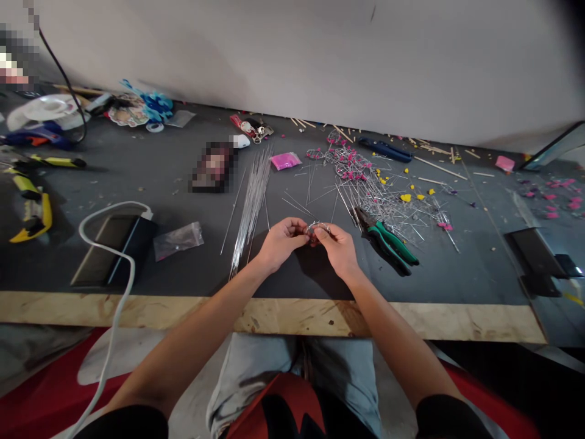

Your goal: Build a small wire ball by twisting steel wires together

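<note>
Dark sleeves (125, 424) lie nearest; over the counter (183, 210), left hand (280, 244) and right hand (339, 249) pinch looped wire (312, 227) in a fingertip grip.

Above the grey table (448, 277), a small silver wire piece (312, 229) is between thin straight silver wires (252, 201), left, and green-handled metal pliers (384, 233), right. Behind-left lies a pink rectangular plastic packet (286, 161); behind the pliers, a tangled silver wire pile (380, 194).

I have my left forearm (201, 329) and right forearm (393, 335) stretched forward, slanting inward; my left hand (278, 245) and right hand (339, 249) sit close together, fingers (289, 225) bent in a pinch, though fingertip contact is hard to see.
</note>
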`<state>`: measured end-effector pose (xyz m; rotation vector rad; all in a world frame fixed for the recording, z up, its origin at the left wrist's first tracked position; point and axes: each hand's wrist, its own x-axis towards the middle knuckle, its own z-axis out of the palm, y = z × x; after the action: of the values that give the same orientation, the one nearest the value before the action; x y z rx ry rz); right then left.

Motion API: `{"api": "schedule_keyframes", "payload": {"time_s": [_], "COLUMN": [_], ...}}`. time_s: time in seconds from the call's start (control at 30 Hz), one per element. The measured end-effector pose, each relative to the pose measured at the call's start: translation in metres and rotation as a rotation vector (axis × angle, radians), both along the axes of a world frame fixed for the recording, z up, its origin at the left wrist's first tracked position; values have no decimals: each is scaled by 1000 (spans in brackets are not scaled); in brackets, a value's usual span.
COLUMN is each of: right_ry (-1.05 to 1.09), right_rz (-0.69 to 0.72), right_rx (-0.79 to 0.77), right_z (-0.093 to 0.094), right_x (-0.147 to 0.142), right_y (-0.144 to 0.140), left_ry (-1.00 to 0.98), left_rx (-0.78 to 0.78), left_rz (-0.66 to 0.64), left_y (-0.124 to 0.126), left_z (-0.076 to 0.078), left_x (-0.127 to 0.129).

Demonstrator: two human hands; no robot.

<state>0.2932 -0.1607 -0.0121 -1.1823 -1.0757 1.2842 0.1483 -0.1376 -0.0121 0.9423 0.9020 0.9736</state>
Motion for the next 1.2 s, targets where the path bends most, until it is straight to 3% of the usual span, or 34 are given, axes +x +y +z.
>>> {"api": "schedule_keyframes", "payload": {"time_s": [0.2,0.7,0.97,1.2], "right_ry": [-52,-158,-221,-261], "right_rz": [-8,10,49,76], "right_rx": [11,-9,1,-15], "right_z": [2,3,4,3], "right_x": [2,2,0,1], "right_y": [-1,-3,-6,-6], "left_ry": [172,420,345,389], "left_rx": [123,328,243,283], "left_rz": [30,-49,-133,-168], "left_y": [0,-1,4,6], "left_z": [0,-4,-5,-5], "left_x": [0,-6,-8,-11]}}
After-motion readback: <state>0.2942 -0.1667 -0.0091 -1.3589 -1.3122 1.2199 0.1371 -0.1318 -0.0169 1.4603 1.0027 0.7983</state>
